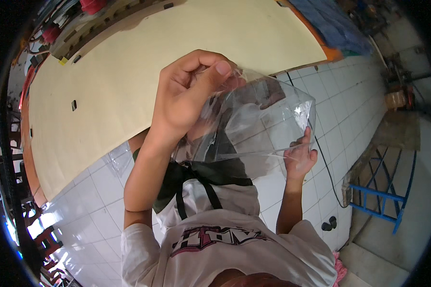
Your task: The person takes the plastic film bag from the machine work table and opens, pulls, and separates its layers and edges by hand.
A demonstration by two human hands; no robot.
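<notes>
In front of my body a thin clear plastic box (263, 134) with creased edges hangs tilted in the air. My left hand (182, 98) pinches its upper left edge between thumb and bent fingers. Lower down, at the box's right end, my right hand (300, 160) grips the plastic, with its index finger stretched up along the side and its thumb apart. Some of the right fingers show only through or behind the film. Glare and reflections make it hard to tell which side of the box is open.
A pale yellow work table (105, 91) spans the far left, bearing a few small black pieces (74, 105). Another clear plastic piece (118, 160) shows by its near edge. Blue cloth (330, 24) lies at the far right corner. A black cable (328, 165) crosses the tiled floor toward a blue metal frame (380, 201).
</notes>
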